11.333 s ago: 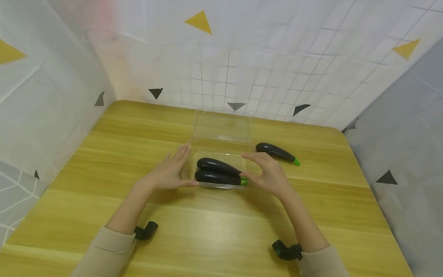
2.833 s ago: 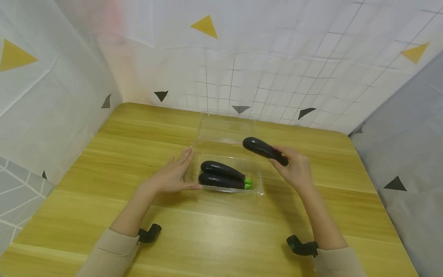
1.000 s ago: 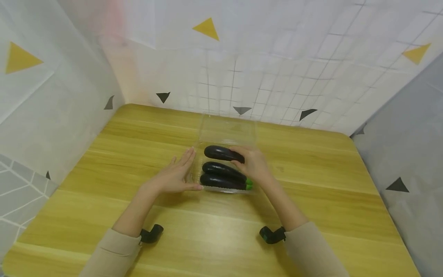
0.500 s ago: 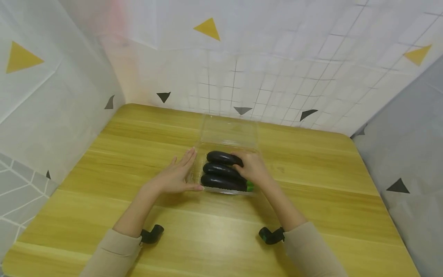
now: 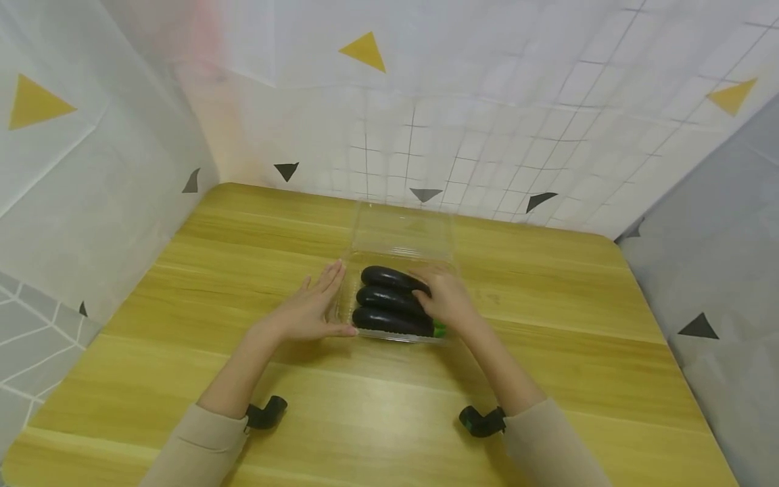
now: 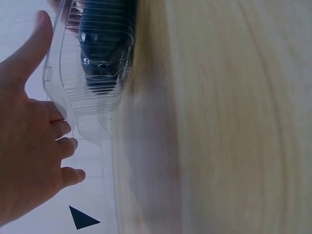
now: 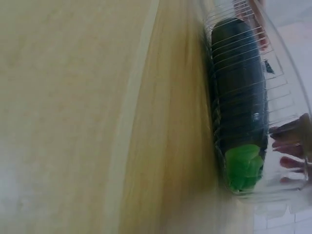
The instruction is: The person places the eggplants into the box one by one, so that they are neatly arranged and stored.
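Head view: right grip curled round rear eggplant

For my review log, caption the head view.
Three eggplants in open clear plastic clamshell; right hand grips the farthest, left hand at the clamshell's side.

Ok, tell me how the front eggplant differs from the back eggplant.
The front eggplant shows its green tip; the right hand hides that end of the back eggplant. The front eggplant lies by the near wall of the clear box, the back eggplant closer to the open lid. Both are dark and glossy.
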`<state>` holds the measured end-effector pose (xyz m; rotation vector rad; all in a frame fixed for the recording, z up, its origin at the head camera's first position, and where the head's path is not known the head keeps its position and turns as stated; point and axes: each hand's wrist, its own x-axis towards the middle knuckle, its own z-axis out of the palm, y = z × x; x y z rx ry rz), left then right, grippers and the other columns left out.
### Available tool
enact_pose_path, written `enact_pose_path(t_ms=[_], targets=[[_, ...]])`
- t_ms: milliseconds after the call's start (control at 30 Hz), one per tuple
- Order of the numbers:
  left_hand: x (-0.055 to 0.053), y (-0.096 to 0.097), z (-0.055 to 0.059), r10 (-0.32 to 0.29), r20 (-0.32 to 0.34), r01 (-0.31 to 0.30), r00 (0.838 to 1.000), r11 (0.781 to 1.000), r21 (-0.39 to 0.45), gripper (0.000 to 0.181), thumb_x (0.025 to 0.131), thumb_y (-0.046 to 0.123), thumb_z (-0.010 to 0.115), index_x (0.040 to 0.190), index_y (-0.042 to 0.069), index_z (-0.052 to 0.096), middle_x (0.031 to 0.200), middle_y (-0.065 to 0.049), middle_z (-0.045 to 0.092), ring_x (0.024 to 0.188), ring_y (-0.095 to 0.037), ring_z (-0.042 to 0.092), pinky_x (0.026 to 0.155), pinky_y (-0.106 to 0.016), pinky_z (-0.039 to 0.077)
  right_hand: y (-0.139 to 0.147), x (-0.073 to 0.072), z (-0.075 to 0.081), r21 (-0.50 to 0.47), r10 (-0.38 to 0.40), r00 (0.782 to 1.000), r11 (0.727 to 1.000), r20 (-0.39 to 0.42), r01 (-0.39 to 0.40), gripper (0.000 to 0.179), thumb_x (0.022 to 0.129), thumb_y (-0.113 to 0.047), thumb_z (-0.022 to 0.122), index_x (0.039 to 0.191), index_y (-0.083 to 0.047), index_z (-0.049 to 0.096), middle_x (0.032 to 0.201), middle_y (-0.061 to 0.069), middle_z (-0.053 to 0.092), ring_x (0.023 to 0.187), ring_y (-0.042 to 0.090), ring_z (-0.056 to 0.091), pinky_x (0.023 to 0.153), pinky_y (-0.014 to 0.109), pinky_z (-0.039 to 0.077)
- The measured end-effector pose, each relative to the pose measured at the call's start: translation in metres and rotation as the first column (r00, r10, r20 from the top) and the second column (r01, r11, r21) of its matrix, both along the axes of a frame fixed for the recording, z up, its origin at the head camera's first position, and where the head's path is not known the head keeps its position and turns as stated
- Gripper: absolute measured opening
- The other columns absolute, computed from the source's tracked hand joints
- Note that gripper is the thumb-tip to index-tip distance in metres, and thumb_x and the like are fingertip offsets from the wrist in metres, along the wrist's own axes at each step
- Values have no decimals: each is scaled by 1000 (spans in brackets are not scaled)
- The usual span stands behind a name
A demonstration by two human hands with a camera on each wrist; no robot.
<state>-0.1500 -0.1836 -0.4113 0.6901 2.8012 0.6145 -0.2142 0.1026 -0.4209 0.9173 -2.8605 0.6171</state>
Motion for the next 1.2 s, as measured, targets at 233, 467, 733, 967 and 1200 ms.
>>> enact_pose_path(t_ms=[233, 467, 733, 967, 1200], targets=[[2, -2, 1, 8, 12, -8, 1000, 1000, 21, 109, 86, 65, 56, 154, 3, -3, 160, -14, -7, 146, -33, -4, 113, -60, 5, 15, 12, 4, -118, -42, 998, 992, -51, 35, 42, 88, -10, 70, 129, -7, 61, 127, 9, 62, 125, 28, 46, 98, 44, 45], [2, -4, 1, 36, 35, -38, 999, 998, 58, 82, 100, 48, 43, 154, 4, 1, 160, -12, -6, 146, -32, -3, 114, -59, 4, 29, 24, 1, -186, -51, 994, 982, -92, 33, 42, 86, -9, 72, 127, -5, 62, 125, 10, 63, 128, 32, 45, 104, 47, 40], [0, -4, 1, 53, 46, -56, 998, 997, 56, 82, 99, 55, 37, 154, 5, 2, 160, -10, -7, 146, -30, -3, 114, -58, 4, 37, 31, 0, -211, -92, 993, 975, -75, 74, 43, 85, -10, 73, 127, -6, 62, 127, 10, 62, 128, 30, 45, 100, 48, 44], [-13, 0, 6, 121, 83, -131, 989, 983, 130, 83, 98, 57, 37, 154, 4, 5, 160, -9, -5, 146, -32, 6, 115, -53, 7, 40, 32, 2, -218, -100, 992, 973, -82, 80, 44, 84, -8, 74, 127, -6, 62, 126, 11, 63, 126, 30, 47, 101, 48, 43], [-40, 1, 1, 160, 102, -182, 982, 941, 285, 75, 99, 47, 47, 153, 3, 19, 155, -20, 25, 140, -38, 27, 112, -53, 24, 41, 33, 1, -227, -81, 990, 973, -114, 53, 45, 82, -5, 75, 126, -3, 62, 128, 15, 61, 125, 33, 46, 104, 49, 39]])
